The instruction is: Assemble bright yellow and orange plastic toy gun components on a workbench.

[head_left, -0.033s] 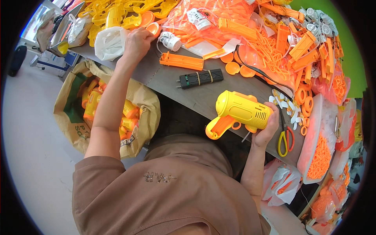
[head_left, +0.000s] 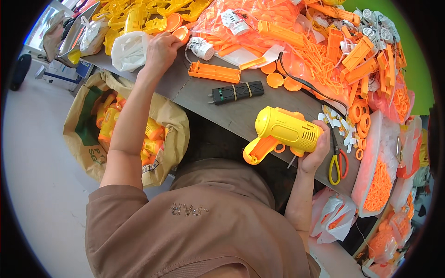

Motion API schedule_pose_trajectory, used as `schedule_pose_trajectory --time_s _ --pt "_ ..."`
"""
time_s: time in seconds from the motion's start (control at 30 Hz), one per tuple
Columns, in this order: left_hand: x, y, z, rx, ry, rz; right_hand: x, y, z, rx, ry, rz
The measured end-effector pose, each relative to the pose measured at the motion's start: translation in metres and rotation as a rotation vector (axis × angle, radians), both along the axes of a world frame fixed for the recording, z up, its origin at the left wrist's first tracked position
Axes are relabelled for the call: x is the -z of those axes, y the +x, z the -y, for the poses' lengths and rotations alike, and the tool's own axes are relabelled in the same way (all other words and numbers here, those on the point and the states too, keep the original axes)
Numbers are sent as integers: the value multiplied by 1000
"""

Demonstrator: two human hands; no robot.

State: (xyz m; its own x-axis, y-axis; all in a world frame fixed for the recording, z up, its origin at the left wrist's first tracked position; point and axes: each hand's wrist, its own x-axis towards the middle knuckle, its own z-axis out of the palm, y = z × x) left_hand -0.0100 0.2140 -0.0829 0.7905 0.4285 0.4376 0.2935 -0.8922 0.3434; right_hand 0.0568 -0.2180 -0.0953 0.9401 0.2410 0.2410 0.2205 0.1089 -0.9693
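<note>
My right hand (head_left: 317,149) is wrapped round the rear end of a yellow toy gun (head_left: 282,129) with an orange inner side on its handle. The gun is held over the table's near edge, its rounded yellow end to the left. At the far left, my left hand (head_left: 161,53) reaches over the table, fingers closed at the rim of a round orange cap (head_left: 181,34). Another orange cap (head_left: 174,22) lies just beyond. Beside my left hand stands a white plastic bag (head_left: 130,51); a white motor unit (head_left: 200,48) with wires is to its right.
A paper sack (head_left: 174,116) of yellow-and-orange toy parts stands below the table's left edge. On the table (head_left: 194,97) lie an orange tray-shaped part (head_left: 214,72), a black battery-like block (head_left: 237,93) and scissors (head_left: 334,169). Orange parts heap at the back; a bin (head_left: 363,197) stands right.
</note>
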Motion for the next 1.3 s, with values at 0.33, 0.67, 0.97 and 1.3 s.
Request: schedule_pose_trajectory --time_s 0.33,0.67,0.97,1.3 --pt "-12 -8 -13 -37 -687 130 3 2 2 -12 63 -45" --pt "-32 -9 15 69 -1003 730 0 2 3 26 156 -83" --pt "-20 -18 210 462 -1886 325 -11 -15 -9 107 91 -18" --pt "-20 -32 231 655 -1603 250 -26 -57 -9 93 -168 135"
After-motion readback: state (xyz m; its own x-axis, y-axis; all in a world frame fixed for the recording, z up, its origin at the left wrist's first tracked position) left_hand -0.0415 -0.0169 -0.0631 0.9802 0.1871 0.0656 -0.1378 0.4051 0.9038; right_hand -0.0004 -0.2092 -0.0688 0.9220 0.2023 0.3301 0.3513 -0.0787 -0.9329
